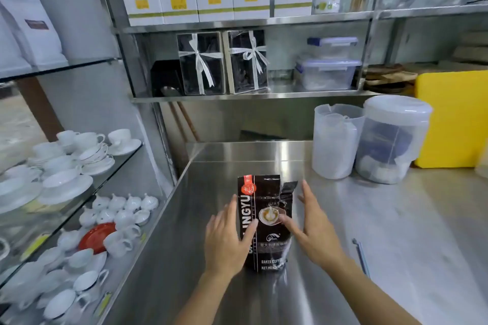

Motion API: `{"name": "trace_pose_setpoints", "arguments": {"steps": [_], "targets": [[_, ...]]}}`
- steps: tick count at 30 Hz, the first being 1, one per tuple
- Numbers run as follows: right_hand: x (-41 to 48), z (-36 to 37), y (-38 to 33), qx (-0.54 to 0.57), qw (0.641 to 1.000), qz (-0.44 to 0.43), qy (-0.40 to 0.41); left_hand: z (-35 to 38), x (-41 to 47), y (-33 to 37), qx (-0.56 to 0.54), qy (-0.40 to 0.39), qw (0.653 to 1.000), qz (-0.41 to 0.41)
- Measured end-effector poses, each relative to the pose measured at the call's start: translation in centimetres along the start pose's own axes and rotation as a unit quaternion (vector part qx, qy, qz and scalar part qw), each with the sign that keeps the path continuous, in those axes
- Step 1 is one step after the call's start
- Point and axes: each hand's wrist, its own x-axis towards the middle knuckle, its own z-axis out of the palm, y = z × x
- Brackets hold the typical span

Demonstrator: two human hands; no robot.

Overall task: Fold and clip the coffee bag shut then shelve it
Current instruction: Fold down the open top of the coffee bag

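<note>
Head view: a black coffee bag (266, 221) stands upright on a steel table (343, 219), its top unfolded and unclipped, one torn corner flapping to the right. Both hands flank it with fingers spread wide: the left hand (227, 237) rests its thumb and palm against the bag's left edge, the right hand (314, 227) lays its thumb on the bag's front, neither closed around it. Behind the bag, to the right, stand two translucent plastic jugs (369, 140); above it, a steel shelf (250, 97) carries ribboned gift boxes (221, 63).
</note>
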Motion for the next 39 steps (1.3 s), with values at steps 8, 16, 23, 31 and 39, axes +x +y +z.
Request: {"name": "trace_pose_setpoints", "arguments": {"steps": [8, 16, 23, 31, 39], "targets": [[0.3, 3.1, 1.8, -0.011, 0.997, 0.074, -0.013, 2.0, -0.8, -0.1, -0.048, 0.001, 0.997, -0.065], [4.4, 1.9, 1.4, 0.085, 0.984, 0.159, 0.002, 0.8, 3.5, 0.3, -0.207, 0.007, 0.967, -0.15], [4.8, 1.9, 0.5, 0.151, 0.977, 0.136, 0.069, 0.1, 4.4, 0.2, -0.272, 0.058, 0.947, -0.159], [3.3, 3.4, 1.6, 0.227, 0.96, 0.161, 0.041, 1.5, 3.4, -1.1, -0.237, 0.046, 0.953, -0.181], [3.3, 2.3, 2.8, 0.19, 0.972, 0.123, -0.056, 1.4, 0.9, 0.9, 0.049, 0.095, 0.994, 0.036]]}}
